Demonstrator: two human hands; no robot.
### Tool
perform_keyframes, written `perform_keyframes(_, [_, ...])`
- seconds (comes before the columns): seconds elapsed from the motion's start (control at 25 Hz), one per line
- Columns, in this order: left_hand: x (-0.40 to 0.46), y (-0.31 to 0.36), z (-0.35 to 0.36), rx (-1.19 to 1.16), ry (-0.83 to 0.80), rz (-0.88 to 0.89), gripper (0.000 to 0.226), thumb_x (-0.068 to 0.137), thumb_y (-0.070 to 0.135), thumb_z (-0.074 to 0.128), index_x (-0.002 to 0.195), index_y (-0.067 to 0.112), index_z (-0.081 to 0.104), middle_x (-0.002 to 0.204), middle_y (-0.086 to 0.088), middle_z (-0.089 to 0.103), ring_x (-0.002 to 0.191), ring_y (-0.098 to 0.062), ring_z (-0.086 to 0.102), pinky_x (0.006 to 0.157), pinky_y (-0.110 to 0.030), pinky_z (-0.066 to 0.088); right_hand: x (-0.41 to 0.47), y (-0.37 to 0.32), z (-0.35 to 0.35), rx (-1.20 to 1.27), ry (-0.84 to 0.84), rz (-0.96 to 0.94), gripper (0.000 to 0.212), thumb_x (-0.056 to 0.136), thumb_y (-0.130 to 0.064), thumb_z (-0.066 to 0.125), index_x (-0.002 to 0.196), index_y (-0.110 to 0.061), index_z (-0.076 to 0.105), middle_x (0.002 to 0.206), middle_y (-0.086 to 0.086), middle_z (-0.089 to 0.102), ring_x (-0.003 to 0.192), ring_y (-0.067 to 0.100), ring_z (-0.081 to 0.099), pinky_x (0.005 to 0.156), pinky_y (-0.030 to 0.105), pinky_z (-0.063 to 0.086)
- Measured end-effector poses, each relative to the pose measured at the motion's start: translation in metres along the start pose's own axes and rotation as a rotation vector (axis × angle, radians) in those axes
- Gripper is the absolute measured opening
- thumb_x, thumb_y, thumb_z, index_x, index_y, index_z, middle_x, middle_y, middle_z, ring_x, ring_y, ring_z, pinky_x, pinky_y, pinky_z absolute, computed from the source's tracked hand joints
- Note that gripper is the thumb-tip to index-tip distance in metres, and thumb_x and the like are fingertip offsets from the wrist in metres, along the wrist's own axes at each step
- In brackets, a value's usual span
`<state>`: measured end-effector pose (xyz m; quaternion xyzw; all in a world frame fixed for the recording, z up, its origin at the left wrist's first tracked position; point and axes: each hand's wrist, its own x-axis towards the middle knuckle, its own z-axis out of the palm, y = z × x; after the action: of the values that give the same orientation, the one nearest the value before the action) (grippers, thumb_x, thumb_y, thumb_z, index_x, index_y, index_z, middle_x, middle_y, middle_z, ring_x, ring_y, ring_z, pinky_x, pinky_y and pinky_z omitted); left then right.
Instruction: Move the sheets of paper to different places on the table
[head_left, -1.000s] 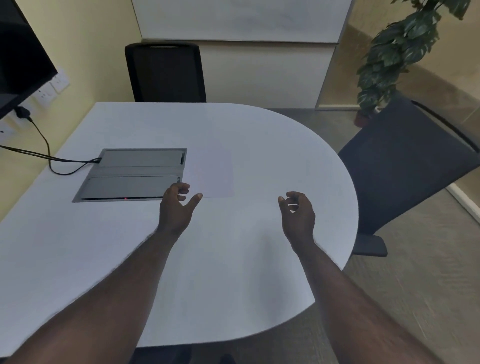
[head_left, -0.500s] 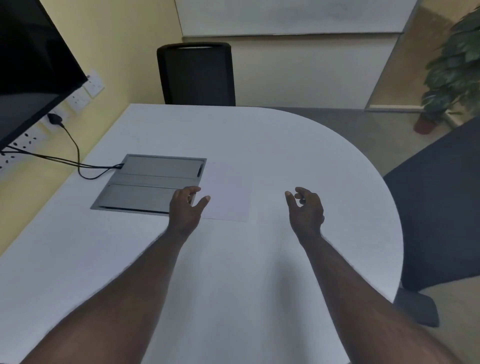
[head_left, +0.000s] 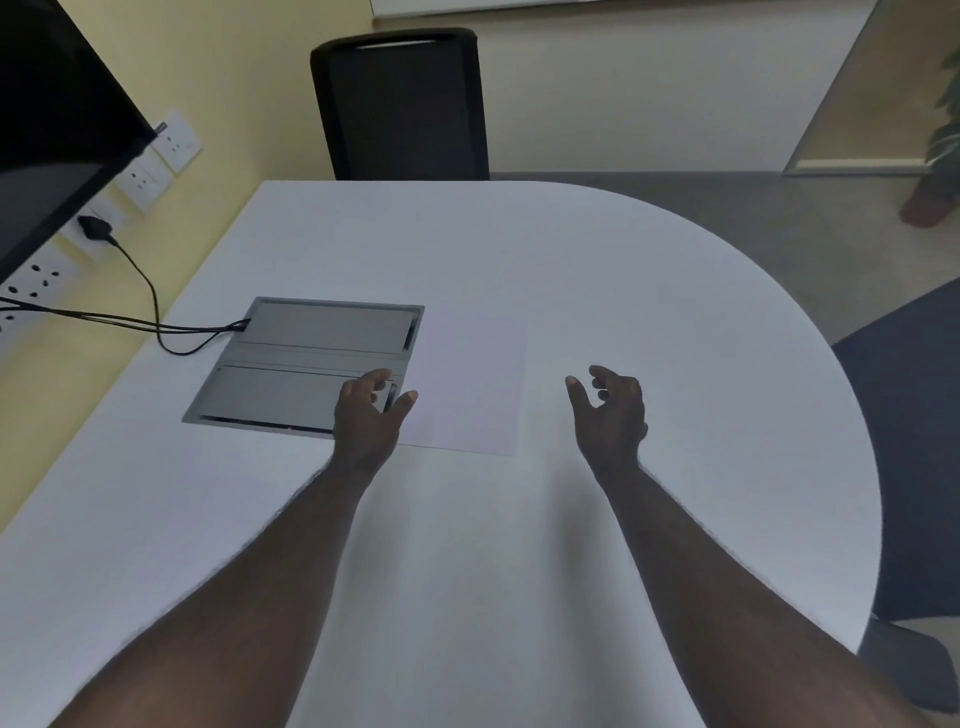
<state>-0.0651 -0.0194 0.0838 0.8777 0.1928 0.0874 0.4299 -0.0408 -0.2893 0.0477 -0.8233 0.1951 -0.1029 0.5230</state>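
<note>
Item: sheet of paper (head_left: 467, 384). It lay flat on the white table (head_left: 597, 291), its left edge just beside, perhaps slightly over, the right edge of the grey cable box (head_left: 306, 364) let into the tabletop. You could see only one sheet; whether more lay under it could not be told, white on white.

Item: your left hand (head_left: 366, 415). It was held at the sheet's near left corner, over the box's right end, fingers loosely spread and curled, thumb out toward the paper, pinching nothing. Whether it touched the surface could not be told. Placed so, it looked ready to catch that corner, the only edge offering a lift where the box frame breaks the flat.

Item: your right hand (head_left: 610, 415). It was held near the sheet's right side but apart from it, fingers curled and parted, thumb raised, empty. Probably kept there to take the opposite edge, so the thin sheet would travel without bending.

Item: cables (head_left: 156, 325). They ran from the wall sockets (head_left: 150, 176) into the box's far left corner, well clear of the paper.

Status: sheet not gripped; the move looked not yet begun.
</note>
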Motion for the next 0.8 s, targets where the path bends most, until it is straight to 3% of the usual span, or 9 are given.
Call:
perform_keyframes(0.32, [0.047,-0.023,0.018,0.053,-0.065,-0.058,0.055,0.081,0.043,0.073,0.128,0.016,0.060,0.126,-0.007,0.056,0.113,-0.024,0.056,0.098,-0.048,0.046,0.004,0.010,0.051,-0.093,-0.064,0.051,0.038,0.086,-0.041,0.068,0.119,-0.023,0.065,0.109,-0.006,0.058,0.096,0.016,0.061,0.088,0.040,0.034])
perform_keyframes(0.44, [0.063,-0.038,0.026,0.074,-0.086,-0.086,0.059,0.080,0.047,0.073,0.128,0.016,0.059,0.126,-0.005,0.056,0.113,-0.023,0.057,0.098,-0.049,0.046,0.004,0.015,0.073,-0.133,-0.093,0.055,0.038,0.086,-0.040,0.069,0.120,-0.023,0.064,0.115,-0.003,0.060,0.100,0.018,0.061,0.091,0.043,0.037])
perform_keyframes(0.8, [0.098,-0.074,0.055,0.223,-0.144,-0.129,0.076,0.071,0.067,0.069,0.129,0.019,0.058,0.124,-0.004,0.058,0.116,-0.025,0.055,0.096,-0.049,0.046,0.015,0.026,0.122,-0.275,-0.147,0.130,0.052,0.088,-0.041,0.066,0.134,-0.021,0.053,0.124,0.001,0.054,0.121,0.022,0.049,0.099,0.047,0.035])
